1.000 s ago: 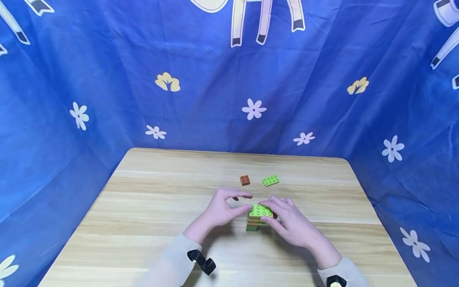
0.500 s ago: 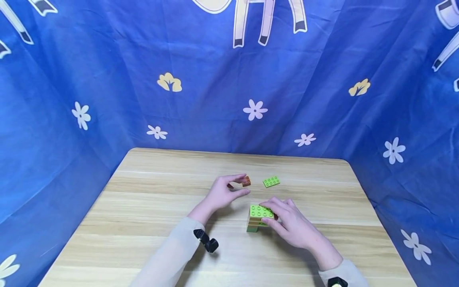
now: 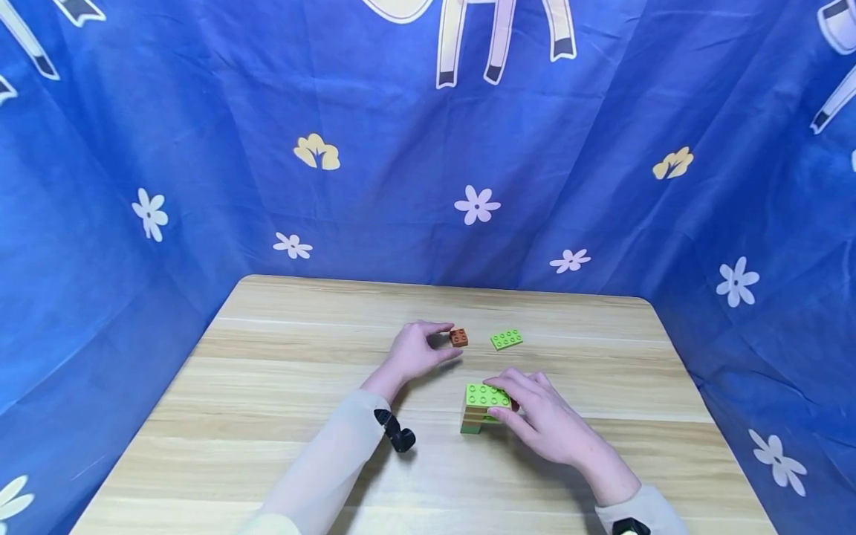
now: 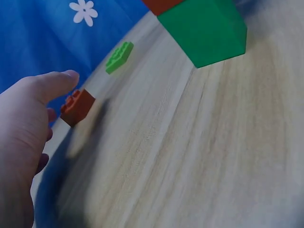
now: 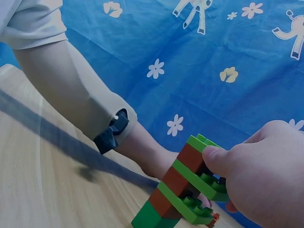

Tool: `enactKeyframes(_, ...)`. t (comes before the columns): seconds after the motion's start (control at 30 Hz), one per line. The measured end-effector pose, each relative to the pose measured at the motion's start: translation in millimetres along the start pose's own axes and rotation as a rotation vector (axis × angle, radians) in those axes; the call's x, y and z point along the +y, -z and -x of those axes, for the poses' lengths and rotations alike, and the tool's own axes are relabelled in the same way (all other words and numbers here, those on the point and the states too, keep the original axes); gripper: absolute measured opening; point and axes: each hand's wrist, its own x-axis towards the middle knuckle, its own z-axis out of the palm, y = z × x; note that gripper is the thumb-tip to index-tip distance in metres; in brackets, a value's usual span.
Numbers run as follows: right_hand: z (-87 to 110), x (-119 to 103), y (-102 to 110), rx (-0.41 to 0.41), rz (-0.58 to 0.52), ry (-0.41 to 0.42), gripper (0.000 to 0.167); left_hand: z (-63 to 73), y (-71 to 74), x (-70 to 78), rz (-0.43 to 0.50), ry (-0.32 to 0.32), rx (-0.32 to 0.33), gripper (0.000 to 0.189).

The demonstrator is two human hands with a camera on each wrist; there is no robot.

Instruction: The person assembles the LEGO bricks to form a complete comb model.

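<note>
My left hand (image 3: 413,351) reaches beside a small brown toy brick (image 3: 458,338), thumb on the near side and fingers on the far side, with a gap showing between thumb and brick. In the left wrist view the thumb stands just over the brown brick (image 4: 77,108). My right hand (image 3: 550,423) holds an upright tower of toy bricks (image 3: 473,414) between thumb and fingers at its upper part. The right wrist view shows the tower's dark green base (image 5: 154,217), brown bricks (image 5: 176,181) and lime green plates (image 5: 183,203) jutting toward the hand. Part of the tower's right side is hidden.
A loose lime green plate (image 3: 506,339) with studs lies right of the brown brick, toward the back of the wooden table (image 3: 281,371). A blue patterned curtain (image 3: 374,223) hangs behind and at both sides. Black cameras (image 3: 396,431) sit on the wrists.
My left hand has left the tower and moved back and slightly left to the brown brick. The right hand has stayed on the tower, which stands where it was.
</note>
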Motion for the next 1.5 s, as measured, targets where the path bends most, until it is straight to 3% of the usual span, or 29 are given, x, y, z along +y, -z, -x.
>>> enactKeyframes(0.17, 0.3, 0, 0, 0.006, 0.007, 0.013, 0.039, -4.7, -5.1, -1.0, -0.068, 0.035, 0.0, 0.067)
enactKeyframes(0.3, 1.2, 0, 0, 0.008, 0.01, 0.011, 0.039, -7.8, -8.6, 1.8, -0.109, 0.023, -0.004, 0.065)
enactKeyframes(0.83, 2.7, 3, 0, 0.008, 0.007, 0.004, 0.039, -14.3, -16.6, 4.4, -0.181, 0.035, 0.006, 0.051)
enactKeyframes(1.07, 1.7, 2, 1, -0.004, 0.003, -0.004, 0.04, -12.0, -9.6, 7.4, -0.109, 0.025, 0.006, 0.053)
enactKeyframes(1.33, 2.2, 3, -1, 0.013, 0.014, 0.018, 0.039, -8.7, 0.0, 10.9, 0.088, 0.015, 0.032, 0.048)
enactKeyframes(1.5, 2.8, 4, -1, 0.011, 0.015, 0.019, 0.039, -5.1, 4.7, 13.6, 0.142, 0.026, 0.036, 0.043)
